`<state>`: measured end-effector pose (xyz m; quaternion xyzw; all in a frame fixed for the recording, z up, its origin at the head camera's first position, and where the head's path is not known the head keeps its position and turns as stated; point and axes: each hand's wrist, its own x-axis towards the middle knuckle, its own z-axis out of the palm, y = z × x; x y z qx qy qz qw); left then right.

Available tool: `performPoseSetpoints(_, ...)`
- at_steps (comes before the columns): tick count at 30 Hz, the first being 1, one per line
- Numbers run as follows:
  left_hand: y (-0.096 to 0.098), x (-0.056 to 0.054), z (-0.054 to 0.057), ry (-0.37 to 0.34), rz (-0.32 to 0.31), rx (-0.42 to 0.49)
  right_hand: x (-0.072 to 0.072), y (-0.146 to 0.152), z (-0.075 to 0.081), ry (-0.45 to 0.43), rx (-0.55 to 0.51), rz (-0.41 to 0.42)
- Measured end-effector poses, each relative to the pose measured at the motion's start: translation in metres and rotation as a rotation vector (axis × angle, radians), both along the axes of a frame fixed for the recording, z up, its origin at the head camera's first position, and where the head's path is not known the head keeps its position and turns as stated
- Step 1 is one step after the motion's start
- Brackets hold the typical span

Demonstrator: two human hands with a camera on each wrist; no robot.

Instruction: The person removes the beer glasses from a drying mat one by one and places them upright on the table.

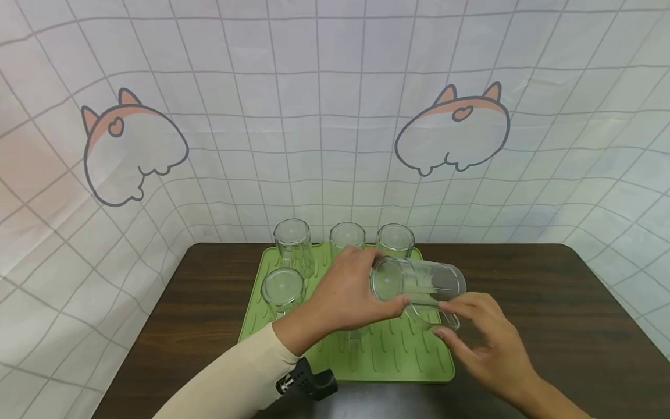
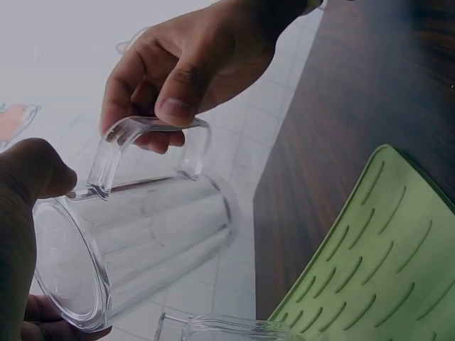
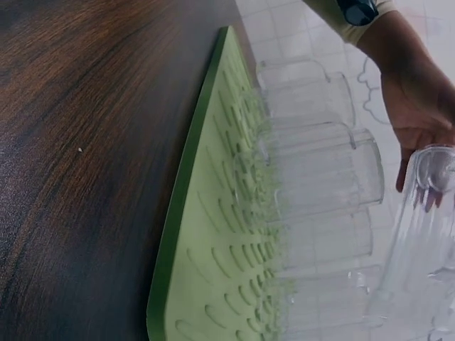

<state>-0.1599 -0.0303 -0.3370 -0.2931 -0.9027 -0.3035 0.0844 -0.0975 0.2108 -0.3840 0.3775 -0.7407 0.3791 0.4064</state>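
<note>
Both of my hands hold a clear glass mug (image 1: 426, 279), lying sideways in the air above a green ridged mat (image 1: 419, 369). Its base faces left and its mouth right. My left hand (image 1: 348, 294) grips the base end, thumb along the near side and fingers behind the glass. On the near side, my right hand (image 1: 487, 340) pinches the mug's handle (image 2: 153, 124) between thumb and fingers, as the left wrist view shows. In the right wrist view the left hand (image 3: 419, 103) is at the mug's base.
Several clear mugs stand upside down on the mat, among them a back-left mug (image 1: 293, 244), a back-middle mug (image 1: 347, 235), a back-right mug (image 1: 396, 238) and a front-left mug (image 1: 282, 288). The dark wooden table (image 1: 549, 302) meets a grid-patterned curtain (image 1: 293, 145).
</note>
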Motion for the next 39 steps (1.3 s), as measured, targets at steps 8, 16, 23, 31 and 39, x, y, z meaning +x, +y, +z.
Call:
performPoseSetpoints(8, -0.005, 0.000, -0.001, -0.006, -0.023, 0.063, -0.002, 0.013, -0.012, -0.140, -0.107, -0.209)
performPoseSetpoints(16, -0.007, 0.001, 0.000, -0.026, -0.020, 0.080, 0.002, 0.022, -0.016, -0.335, -0.152, -0.343)
performPoseSetpoints(23, -0.009, 0.002, -0.001, -0.033, -0.041, 0.078, 0.004, 0.020, -0.015, -0.428, -0.164, -0.447)
performPoseSetpoints(31, -0.008, 0.001, -0.004, -0.061, -0.048, 0.096, 0.003, 0.021, -0.016, -0.407, -0.141, -0.429)
performPoseSetpoints(39, -0.007, 0.001, -0.006, -0.126, -0.052, 0.087, 0.005, 0.020, -0.015, -0.372, -0.154, -0.393)
